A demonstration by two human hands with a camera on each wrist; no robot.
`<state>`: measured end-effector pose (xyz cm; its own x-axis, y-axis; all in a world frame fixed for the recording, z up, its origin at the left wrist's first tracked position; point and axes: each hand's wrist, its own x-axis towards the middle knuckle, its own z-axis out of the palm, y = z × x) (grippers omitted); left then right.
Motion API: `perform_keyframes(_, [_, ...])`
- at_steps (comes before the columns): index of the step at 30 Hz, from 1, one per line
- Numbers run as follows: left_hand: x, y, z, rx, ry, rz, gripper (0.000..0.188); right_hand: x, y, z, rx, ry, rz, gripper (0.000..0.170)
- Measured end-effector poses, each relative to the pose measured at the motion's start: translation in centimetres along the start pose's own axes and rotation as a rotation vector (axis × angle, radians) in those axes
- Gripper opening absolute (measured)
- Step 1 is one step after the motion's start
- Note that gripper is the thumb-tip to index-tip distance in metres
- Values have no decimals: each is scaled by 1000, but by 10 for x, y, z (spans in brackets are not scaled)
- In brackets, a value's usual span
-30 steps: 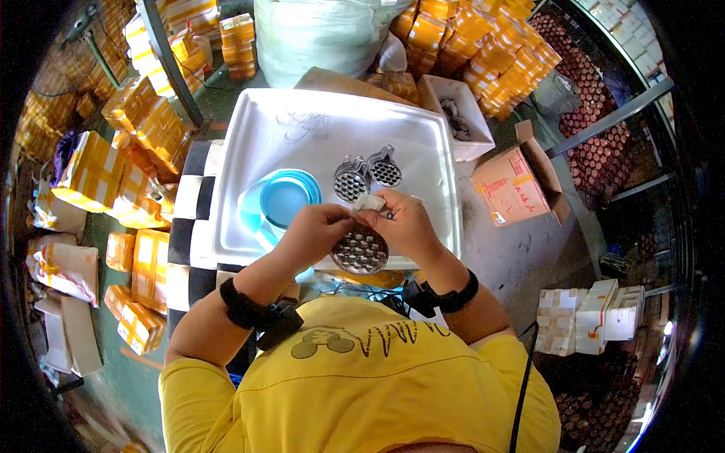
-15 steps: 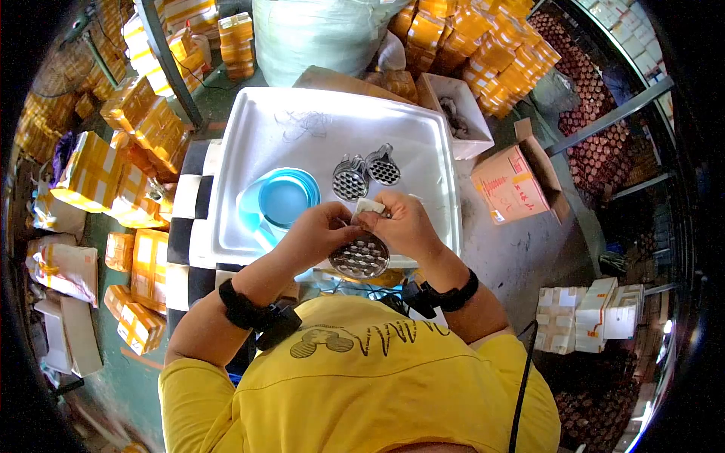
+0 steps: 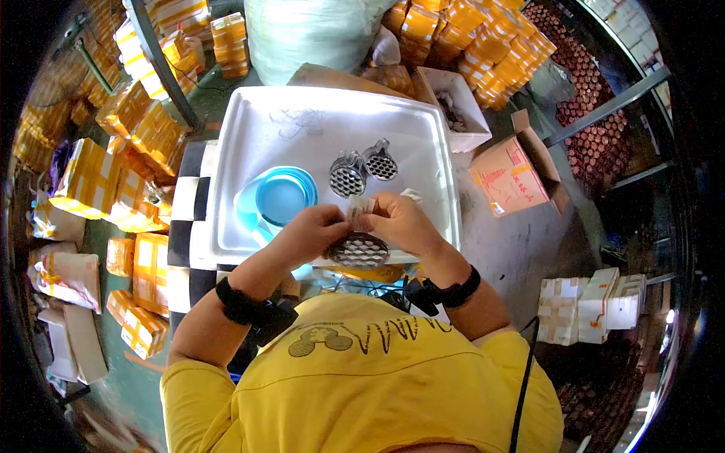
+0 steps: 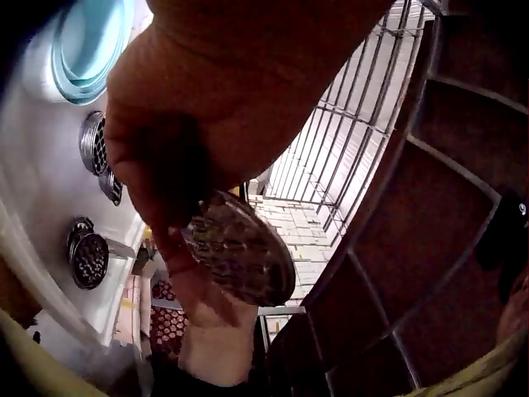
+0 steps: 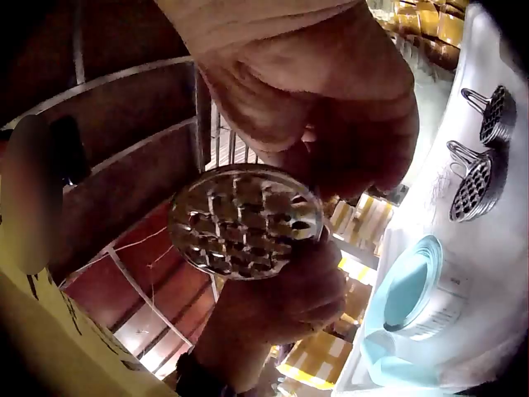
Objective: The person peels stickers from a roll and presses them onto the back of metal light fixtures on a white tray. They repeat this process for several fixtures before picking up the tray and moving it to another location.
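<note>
**Gripping lattice disc (image 3: pixel 359 252) in left hand (image 3: pixel 311 229), pinching whitish scrap (image 3: pixel 361 207) in right hand (image 3: pixel 406 225)**

Holding disc near upper rim, left fingers curled in, hand closed up. Pinching scrap between right thumb and fingers, close above disc, hands near each other in front of chest. Can't tell scrap material, nor contact versus gap at rim: too small, too shadowed.

Dangling disc toward body at near edge of white tray (image 3: pixel 243 136). Likely held by rim for steadiness, keeping most of lattice face uncovered.

Farther up tray: short stack of looped lattice pieces (image 3: pixel 347 183) plus second stack (image 3: pixel 382 167), loops pointing away from body. Probably grouped for easy reach. At left, nested blue containers (image 3: pixel 287 198), presumably nested for saving room and kept out of the hands' way. Note also white bit (image 3: pixel 411 194) just beyond right hand and fine dark strands (image 3: pixel 298 121) near far edge; no clear reason for either.

Can't read any brand. Red handwriting on cardboard box (image 3: pixel 507 183) right of tray, not legible. Small print on pale container wall in right wrist view, too soft to read. Dark stylised lettering on yellow shirt (image 3: pixel 355 385) beside round-eared graphic; can't commit to a word.
</note>
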<state>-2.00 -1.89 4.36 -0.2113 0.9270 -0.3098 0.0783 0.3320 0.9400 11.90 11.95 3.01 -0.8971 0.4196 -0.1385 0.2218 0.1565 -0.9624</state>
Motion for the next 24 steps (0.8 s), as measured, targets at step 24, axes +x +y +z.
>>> perform_keyframes(24, [14, -15, 5, -270, -47, 40, 19, -8, 2, -3, 76, 55, 95, 15])
